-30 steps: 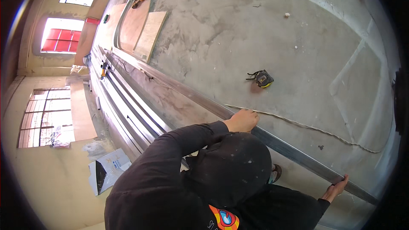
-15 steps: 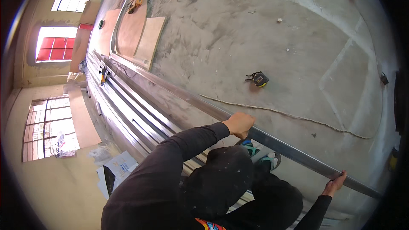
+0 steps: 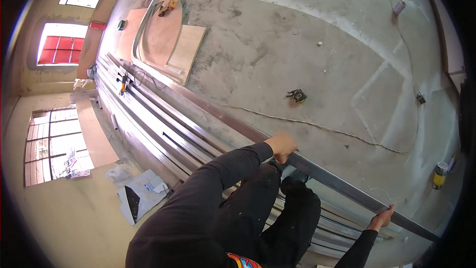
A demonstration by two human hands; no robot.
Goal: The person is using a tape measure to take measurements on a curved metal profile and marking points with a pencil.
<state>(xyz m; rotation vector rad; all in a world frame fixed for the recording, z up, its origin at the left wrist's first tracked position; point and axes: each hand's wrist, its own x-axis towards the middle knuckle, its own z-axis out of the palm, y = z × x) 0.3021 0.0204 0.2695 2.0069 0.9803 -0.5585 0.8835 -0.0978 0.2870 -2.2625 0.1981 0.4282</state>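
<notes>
A long metal profile (image 3: 342, 184) runs diagonally in front of me, from the far left down to the lower right. Its far end curves round beside a round-ended wooden panel (image 3: 161, 37). My left hand (image 3: 281, 147) is closed round it near the middle of the view, knuckles up and a little blurred. Farther along toward the lower right, my right hand (image 3: 382, 218) grips the same profile, its fingers partly hidden behind the metal. A black and yellow tape measure (image 3: 298, 96) lies on the floor beyond my left hand.
Long metal profiles (image 3: 148, 114) lie along the left, with a yellow-handled tool (image 3: 123, 85) on them. A yellow power tool (image 3: 167, 8) rests on the panel. A cord (image 3: 317, 125) crosses the floor. A can (image 3: 440, 175) stands at right; torn grey-white packaging (image 3: 148, 188) lies lower left.
My view has shifted, bringing the can and more of the right side into sight. My legs have moved, and a dark shoe shows beneath the profile. Both hands keep their grip.
</notes>
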